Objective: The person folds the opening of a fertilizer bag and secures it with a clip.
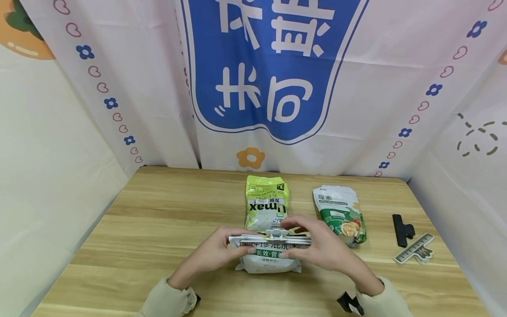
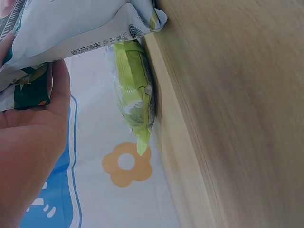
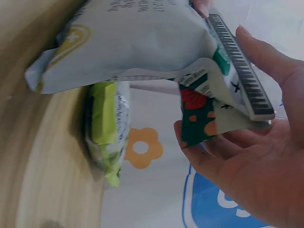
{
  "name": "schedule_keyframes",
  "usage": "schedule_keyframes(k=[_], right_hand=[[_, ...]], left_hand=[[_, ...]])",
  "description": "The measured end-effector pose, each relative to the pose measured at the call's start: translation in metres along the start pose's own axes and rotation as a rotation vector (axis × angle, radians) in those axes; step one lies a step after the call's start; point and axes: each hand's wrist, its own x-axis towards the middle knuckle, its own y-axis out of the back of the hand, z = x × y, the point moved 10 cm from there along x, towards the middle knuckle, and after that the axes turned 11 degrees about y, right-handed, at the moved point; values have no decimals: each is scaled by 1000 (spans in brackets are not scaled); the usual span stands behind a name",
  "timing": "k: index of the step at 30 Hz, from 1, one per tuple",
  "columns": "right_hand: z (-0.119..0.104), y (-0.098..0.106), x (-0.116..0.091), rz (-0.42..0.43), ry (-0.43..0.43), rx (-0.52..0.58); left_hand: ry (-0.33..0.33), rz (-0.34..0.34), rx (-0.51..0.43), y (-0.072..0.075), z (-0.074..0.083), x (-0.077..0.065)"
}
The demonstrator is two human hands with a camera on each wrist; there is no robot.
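A white fertilizer bag (image 1: 271, 265) with a green label stands upright at the near middle of the table. Its top is folded over, and a white sealing clip (image 3: 242, 66) with a piano-key pattern lies along the fold. My left hand (image 1: 215, 250) grips the left end of that folded top, thumb in front and fingers behind. Around the right end curls my right hand (image 1: 321, 246); its fingers touch the back of the fold. In the right wrist view its thumb stands a little off the clip. Part of the clip's handle (image 1: 276, 232) shows between the hands.
Behind the held bag lies a lime-green bag (image 1: 266, 198). To its right is a white and green fertilizer bag (image 1: 338, 211). A black clip (image 1: 402, 230) and another piano-key clip (image 1: 413, 250) lie at the table's right. Printed curtain (image 1: 368, 123) encloses the back and sides.
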Motion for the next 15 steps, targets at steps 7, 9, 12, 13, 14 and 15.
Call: schedule_keyframes(k=[7, 9, 12, 13, 14, 15], right_hand=[[28, -7, -17, 19, -82, 87], [34, -9, -20, 22, -99, 110], [43, -16, -24, 9, -128, 139], [45, -19, -24, -2, -137, 159], [47, -23, -25, -12, -147, 186], [49, -27, -26, -23, -156, 221]], left_hand=[[6, -6, -12, 0, -1, 0], [4, -3, -9, 0, -1, 0], [0, 3, -5, 0, 0, 0], [-2, 6, -4, 0, 0, 0], [-4, 9, -2, 0, 0, 0], [-7, 9, -2, 0, 0, 0]])
